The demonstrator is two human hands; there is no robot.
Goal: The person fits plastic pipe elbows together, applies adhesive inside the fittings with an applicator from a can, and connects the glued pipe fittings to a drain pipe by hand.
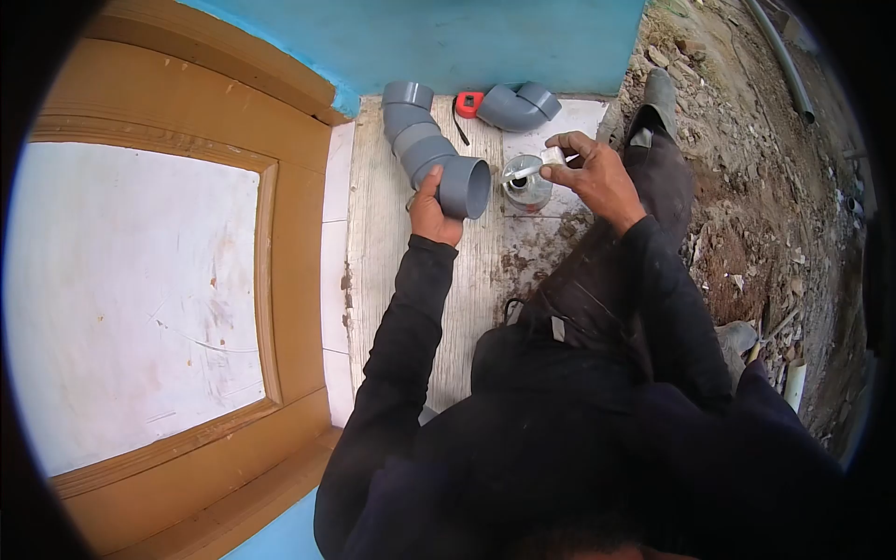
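My left hand (433,217) grips the near end of a grey plastic pipe fitting (420,147), made of elbows joined in an S-shape. Its open round mouth faces right. In my right hand (599,177), thumb and fingers pinch the white cap (553,157) of a glue can. From the cap a pale applicator stem (525,172) reaches left over the can. The silver glue can (530,194) stands on the floor just below, with its dark opening uncovered. Whether the stem's tip touches the can cannot be made out.
A red tape measure (469,104) and another grey elbow fitting (519,106) lie by the blue wall (485,47). On the left is a brown-framed door (297,233). Rubble-strewn ground (747,177) lies right of the tiled ledge, with a grey pipe (782,58) farther off.
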